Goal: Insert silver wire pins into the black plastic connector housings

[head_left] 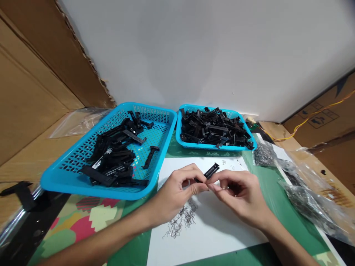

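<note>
Head camera view shows, as the largest thing, a plain white wall (210, 48) at twelve o'clock, and below it a green-covered tabletop (299, 218). At ten o'clock stands a brown cardboard panel (33, 74) with a torn edge.

Taking the hands as the centre of the clock, a large blue perforated plastic basket (66, 186) is between nine and ten o'clock, partly filled with black plastic pieces. Beneath the hands lies a flat white sheet (219, 236). At twelve o'clock, a smaller blue plastic basket (199, 145) is heaped with similar black pieces.

The left hand (180, 192) is closed in a pinch, thumb against fingers, and has hold of a slim black plastic piece (212, 170) above the sheet, whose far end points to one o'clock. The right hand (244, 195) has its thumb and index fingertips brought together at the near end of this piece; whether they pinch something small, I cannot tell.

At two o'clock rests a clear plastic bag (263, 153) of small metal bits. Smallest are the thin, bent metal wires (181, 220), loosely piled upon the sheet toward seven o'clock.
</note>
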### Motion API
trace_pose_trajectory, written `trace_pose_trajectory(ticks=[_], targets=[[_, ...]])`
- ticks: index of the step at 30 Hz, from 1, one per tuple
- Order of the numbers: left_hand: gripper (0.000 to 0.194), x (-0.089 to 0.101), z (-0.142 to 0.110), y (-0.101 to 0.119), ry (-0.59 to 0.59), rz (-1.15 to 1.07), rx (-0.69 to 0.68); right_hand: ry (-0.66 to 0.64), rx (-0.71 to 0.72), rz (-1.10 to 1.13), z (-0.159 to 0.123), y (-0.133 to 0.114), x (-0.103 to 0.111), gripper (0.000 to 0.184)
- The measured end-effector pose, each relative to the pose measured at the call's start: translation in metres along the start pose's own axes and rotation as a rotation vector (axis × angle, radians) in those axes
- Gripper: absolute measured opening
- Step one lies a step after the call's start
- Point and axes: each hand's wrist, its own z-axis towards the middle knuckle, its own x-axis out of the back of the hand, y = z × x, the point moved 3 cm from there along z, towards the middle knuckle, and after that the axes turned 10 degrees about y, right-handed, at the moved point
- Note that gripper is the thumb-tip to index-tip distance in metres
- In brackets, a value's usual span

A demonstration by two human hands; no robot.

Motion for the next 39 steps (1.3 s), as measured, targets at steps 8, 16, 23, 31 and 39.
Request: trace_pose_trajectory(ticks=[8,16,23,31,39], targets=[[0.013,-0.004,-0.004,-0.001,0.026,0.178,0.009,0.25,-0.068,-0.099,0.005,0.015,0.022,0.015],[0.011,-0.005,-0.004,-0.006,0.061,0.233,0.101,0.22,-0.112,-0.13,0.004,0.03,0.016,0.018],[0.01,-0.005,-0.005,-0.004,0.098,0.301,0.111,0.148,-0.182,-0.161,0.003,0.043,0.012,0.023],[0.004,-0.006,-0.004,-0.005,0.053,0.26,0.217,0.092,-0.19,-0.169,0.007,0.044,0.01,0.024],[0.004,-0.005,-0.004,0.0,0.059,0.271,0.229,0.032,-0.092,-0.261,0.004,0.045,0.011,0.021]])
